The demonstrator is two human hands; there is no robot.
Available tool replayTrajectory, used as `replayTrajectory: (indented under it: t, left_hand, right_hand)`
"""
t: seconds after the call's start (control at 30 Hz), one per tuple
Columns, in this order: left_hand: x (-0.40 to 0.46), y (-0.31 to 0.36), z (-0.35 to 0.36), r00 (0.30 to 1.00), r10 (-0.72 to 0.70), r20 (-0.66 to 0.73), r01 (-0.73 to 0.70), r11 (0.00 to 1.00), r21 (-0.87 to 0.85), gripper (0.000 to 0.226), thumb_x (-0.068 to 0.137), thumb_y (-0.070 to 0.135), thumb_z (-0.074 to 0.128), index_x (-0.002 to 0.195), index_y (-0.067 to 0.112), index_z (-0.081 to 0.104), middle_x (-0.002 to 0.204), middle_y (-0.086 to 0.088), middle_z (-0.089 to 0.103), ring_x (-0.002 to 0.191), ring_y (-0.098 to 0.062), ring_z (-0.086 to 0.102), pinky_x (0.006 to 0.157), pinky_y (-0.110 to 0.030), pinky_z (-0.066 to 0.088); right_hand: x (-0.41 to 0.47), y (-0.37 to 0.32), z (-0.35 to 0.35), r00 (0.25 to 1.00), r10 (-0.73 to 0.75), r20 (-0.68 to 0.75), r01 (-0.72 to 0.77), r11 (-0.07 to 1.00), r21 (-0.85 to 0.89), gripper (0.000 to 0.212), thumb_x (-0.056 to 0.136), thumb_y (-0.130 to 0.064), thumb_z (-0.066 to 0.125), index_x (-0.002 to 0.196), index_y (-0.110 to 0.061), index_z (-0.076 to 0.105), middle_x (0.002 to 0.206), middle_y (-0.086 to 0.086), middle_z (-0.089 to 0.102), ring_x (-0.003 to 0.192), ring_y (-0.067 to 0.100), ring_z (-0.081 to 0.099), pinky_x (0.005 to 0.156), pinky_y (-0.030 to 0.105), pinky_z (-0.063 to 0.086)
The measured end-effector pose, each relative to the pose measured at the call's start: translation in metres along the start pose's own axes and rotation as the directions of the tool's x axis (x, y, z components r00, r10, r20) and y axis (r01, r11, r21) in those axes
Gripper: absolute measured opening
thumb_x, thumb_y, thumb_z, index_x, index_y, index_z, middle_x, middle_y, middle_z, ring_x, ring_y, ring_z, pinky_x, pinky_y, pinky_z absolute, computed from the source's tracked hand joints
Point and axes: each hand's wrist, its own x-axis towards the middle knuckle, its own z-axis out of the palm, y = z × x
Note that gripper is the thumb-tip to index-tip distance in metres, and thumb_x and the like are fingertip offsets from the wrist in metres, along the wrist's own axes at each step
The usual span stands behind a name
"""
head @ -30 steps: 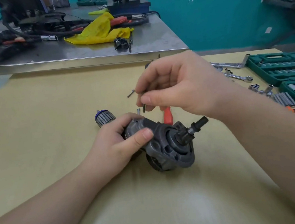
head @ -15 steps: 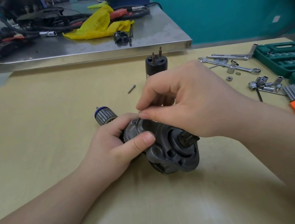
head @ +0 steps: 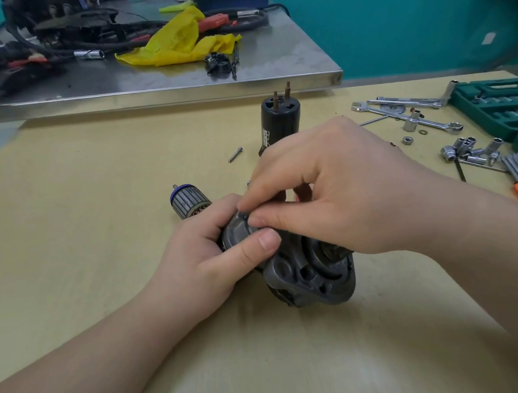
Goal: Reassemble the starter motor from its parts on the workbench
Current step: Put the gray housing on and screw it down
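With the left hand (head: 206, 254) clamped round the starter housing (head: 305, 275) lying on the surface (head: 89, 190) just before the armature (head: 189, 201), the right hand's (head: 335, 200) pinched fingertips should probably seat whatever small fastener they hide squarely before turning.

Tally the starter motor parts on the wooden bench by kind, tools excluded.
Grey drive-end housing, gripped by the left hand, with the right hand pinching at its top: 1
Armature with a blue band, lying flat: 1
Black cylindrical body, upright with two studs on top: 1
Loose bolt: 1
Total: 4
Small hardware by the wrenches was not counted.
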Motion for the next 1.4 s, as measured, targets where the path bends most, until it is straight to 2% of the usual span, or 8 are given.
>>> replayTrajectory:
  t: [0.1, 0.37, 0.9, 1.0, 1.07, 1.13, 1.2, 1.4]
  left_hand:
    - [0.000, 0.004, 0.000, 1.000, 0.005, 0.017, -0.005, 1.000, -0.008, 0.024, 0.088, 0.050, 0.075, 0.106, 0.034, 0.074, 0.094, 0.009, 0.071, 0.087, -0.009, 0.065, 0.077, -0.026, 0.053]
    - [-0.001, 0.003, -0.002, 1.000, -0.007, 0.020, 0.007, 1.000, 0.012, 0.041, 0.089, 0.047, 0.069, 0.109, 0.011, 0.072, 0.094, -0.017, 0.069, 0.087, -0.040, 0.063, 0.075, -0.050, 0.052]
    - [-0.002, 0.004, -0.002, 0.999, -0.019, 0.028, 0.022, 0.997, -0.079, 0.035, 0.094, 0.044, 0.060, 0.102, 0.011, 0.071, 0.081, -0.010, 0.061, 0.075, -0.031, 0.054, 0.065, -0.036, 0.041]
    - [-0.001, 0.005, -0.001, 0.998, -0.055, -0.008, 0.054, 0.994, -0.098, 0.049, 0.096, 0.048, 0.054, 0.100, 0.004, 0.073, 0.093, -0.032, 0.062, 0.085, -0.046, 0.057, 0.069, -0.043, 0.047]
    - [-0.001, 0.008, 0.002, 0.998, -0.063, -0.023, 0.061, 0.995, -0.075, 0.046, 0.095, 0.050, 0.052, 0.090, 0.008, 0.072, 0.085, -0.025, 0.062, 0.075, -0.035, 0.056, 0.065, -0.029, 0.045]
    - [-0.001, 0.010, 0.003, 0.997, -0.062, -0.035, 0.060, 0.997, -0.057, 0.044, 0.094, 0.048, 0.050, 0.086, 0.011, 0.072, 0.082, -0.019, 0.064, 0.072, -0.022, 0.058, 0.063, -0.020, 0.044]
    - [-0.001, 0.011, 0.003, 0.996, -0.073, -0.046, 0.070, 0.996, -0.056, 0.045, 0.093, 0.049, 0.049, 0.086, 0.010, 0.073, 0.084, -0.020, 0.065, 0.076, -0.030, 0.059, 0.065, -0.024, 0.045]
    - [-0.001, 0.009, 0.003, 0.991, -0.107, -0.079, 0.106, 0.994, -0.018, 0.054, 0.095, 0.054, 0.045, 0.094, 0.008, 0.074, 0.089, -0.022, 0.066, 0.086, -0.042, 0.061, 0.068, -0.040, 0.047]
  right_hand:
    - [-0.003, 0.000, 0.000, 0.999, 0.046, -0.029, -0.045, 0.998, 0.038, 0.020, 0.092, -0.021, 0.079, 0.111, -0.029, 0.081, 0.090, -0.020, 0.073, 0.083, -0.006, 0.064, 0.074, 0.005, 0.043]
    - [-0.002, -0.003, 0.000, 0.994, 0.106, 0.005, -0.106, 0.994, -0.017, 0.006, 0.091, -0.022, 0.077, 0.093, -0.026, 0.081, 0.081, -0.018, 0.069, 0.075, -0.012, 0.058, 0.068, 0.003, 0.039]
    - [-0.002, -0.004, 0.002, 0.997, 0.067, 0.040, -0.065, 0.997, -0.051, 0.020, 0.101, -0.029, 0.065, 0.093, -0.025, 0.082, 0.082, -0.009, 0.068, 0.082, 0.007, 0.061, 0.067, 0.017, 0.041]
    - [0.001, 0.005, -0.003, 0.988, 0.149, -0.040, -0.147, 0.987, 0.062, 0.032, 0.101, -0.043, 0.059, 0.088, -0.022, 0.079, 0.075, -0.003, 0.069, 0.073, 0.011, 0.064, 0.060, 0.022, 0.044]
    - [0.006, 0.024, -0.012, 0.959, 0.255, -0.127, -0.244, 0.965, 0.094, 0.025, 0.103, -0.042, 0.062, 0.095, -0.026, 0.080, 0.077, -0.007, 0.073, 0.068, 0.006, 0.066, 0.055, 0.018, 0.045]
    - [0.010, 0.049, -0.022, 0.921, 0.346, -0.182, -0.347, 0.938, 0.027, 0.017, 0.102, -0.035, 0.064, 0.103, -0.033, 0.080, 0.084, -0.018, 0.073, 0.080, -0.004, 0.065, 0.061, 0.014, 0.046]
    - [0.010, 0.071, -0.026, 0.891, 0.424, -0.161, -0.438, 0.898, -0.055, 0.018, 0.102, -0.029, 0.062, 0.107, -0.038, 0.078, 0.089, -0.024, 0.070, 0.085, -0.006, 0.064, 0.068, 0.015, 0.045]
    - [0.009, 0.116, -0.009, 0.789, 0.614, -0.011, -0.564, 0.718, -0.408, 0.023, 0.101, -0.030, 0.061, 0.119, -0.040, 0.072, 0.111, -0.007, 0.070, 0.101, 0.018, 0.065, 0.089, 0.040, 0.061]
